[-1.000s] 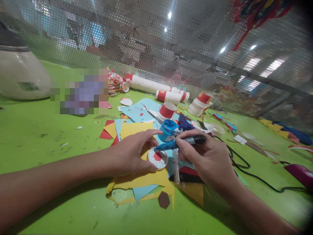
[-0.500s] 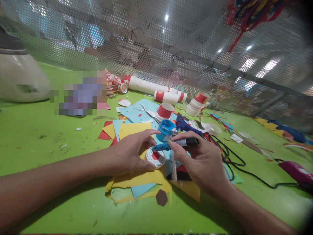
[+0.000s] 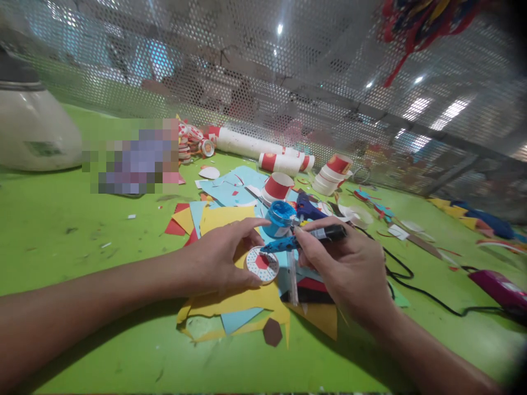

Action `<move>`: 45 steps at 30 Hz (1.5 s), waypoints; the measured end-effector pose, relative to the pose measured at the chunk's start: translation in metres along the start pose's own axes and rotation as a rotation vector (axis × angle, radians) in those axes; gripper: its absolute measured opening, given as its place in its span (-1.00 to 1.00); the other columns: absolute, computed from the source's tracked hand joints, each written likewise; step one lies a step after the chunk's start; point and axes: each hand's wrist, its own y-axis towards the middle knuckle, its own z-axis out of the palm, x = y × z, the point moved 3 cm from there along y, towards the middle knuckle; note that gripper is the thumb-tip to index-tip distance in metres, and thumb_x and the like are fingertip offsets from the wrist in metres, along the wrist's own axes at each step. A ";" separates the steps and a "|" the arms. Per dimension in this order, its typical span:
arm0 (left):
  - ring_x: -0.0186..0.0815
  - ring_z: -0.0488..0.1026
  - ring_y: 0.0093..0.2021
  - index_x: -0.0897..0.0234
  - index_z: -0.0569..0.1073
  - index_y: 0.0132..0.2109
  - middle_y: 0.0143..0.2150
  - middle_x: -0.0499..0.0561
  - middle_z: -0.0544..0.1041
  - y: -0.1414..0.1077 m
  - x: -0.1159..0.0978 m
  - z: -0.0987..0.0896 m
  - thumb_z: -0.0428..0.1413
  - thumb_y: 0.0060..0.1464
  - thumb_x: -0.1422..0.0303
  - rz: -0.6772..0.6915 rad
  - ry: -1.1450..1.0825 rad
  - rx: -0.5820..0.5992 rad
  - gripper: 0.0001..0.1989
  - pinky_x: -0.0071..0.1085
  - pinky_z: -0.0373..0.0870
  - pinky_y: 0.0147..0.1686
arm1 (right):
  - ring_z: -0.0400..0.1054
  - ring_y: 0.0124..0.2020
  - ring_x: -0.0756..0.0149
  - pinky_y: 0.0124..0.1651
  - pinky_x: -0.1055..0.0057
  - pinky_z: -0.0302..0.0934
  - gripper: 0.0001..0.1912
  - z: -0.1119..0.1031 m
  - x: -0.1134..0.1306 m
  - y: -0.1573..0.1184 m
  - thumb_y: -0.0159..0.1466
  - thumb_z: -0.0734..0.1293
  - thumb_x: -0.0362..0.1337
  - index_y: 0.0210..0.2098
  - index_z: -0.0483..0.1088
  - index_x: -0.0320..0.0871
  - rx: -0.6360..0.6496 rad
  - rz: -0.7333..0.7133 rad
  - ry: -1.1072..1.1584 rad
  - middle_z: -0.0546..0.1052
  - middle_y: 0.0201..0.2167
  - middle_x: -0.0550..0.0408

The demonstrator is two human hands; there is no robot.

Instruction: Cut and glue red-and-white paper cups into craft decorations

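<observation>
My left hand [image 3: 224, 255] grips the rim of a small white paper disc [image 3: 269, 269] between thumb and fingers. The disc has a red hexagon at its middle, dark dividing lines and blue dots around it. In my right hand [image 3: 337, 263] is a black marker [image 3: 323, 235] whose front end is smeared with blue paint. Its tip points at the disc's upper edge, and I cannot tell whether it touches. Just behind the marker stands an open jar of blue paint [image 3: 280, 216]. Yellow paper [image 3: 226, 299] lies under the disc.
Red-and-white paper cups [image 3: 276, 187] and a long cup tube [image 3: 247, 141] lie farther back. A blue glue gun [image 3: 308, 207] sits beside the jar. Black cable [image 3: 436, 304] runs right to a magenta device [image 3: 500, 291]. A brown hexagon [image 3: 272, 332] lies in front. Perforated metal mesh [image 3: 247, 82] bounds the table.
My right hand and the marker have shifted slightly to the right, drawing the tip back from the disc's upper left edge. The left hand and disc stay in place.
</observation>
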 end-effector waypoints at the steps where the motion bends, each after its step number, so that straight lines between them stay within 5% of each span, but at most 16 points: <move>1: -0.19 0.40 -0.10 0.16 0.21 0.22 -0.06 0.04 0.47 0.000 0.000 0.000 0.28 -0.17 0.34 0.004 0.000 -0.001 -0.22 -0.32 0.31 -0.12 | 0.30 -0.64 0.47 -0.55 0.54 0.27 -0.87 0.000 0.000 0.000 0.23 0.35 -0.24 -0.42 0.42 -0.14 -0.003 -0.003 -0.006 0.45 -0.63 0.23; 45: -0.21 0.41 -0.13 0.19 0.22 0.20 -0.14 -0.01 0.48 0.001 0.000 0.003 0.27 -0.16 0.34 0.046 0.025 0.000 -0.26 -0.29 0.31 -0.09 | 0.23 -0.65 0.50 -0.56 0.54 0.14 -0.88 0.006 0.000 -0.001 0.17 0.40 -0.28 -0.45 0.43 -0.19 -0.020 -0.083 -0.038 0.41 -0.66 0.24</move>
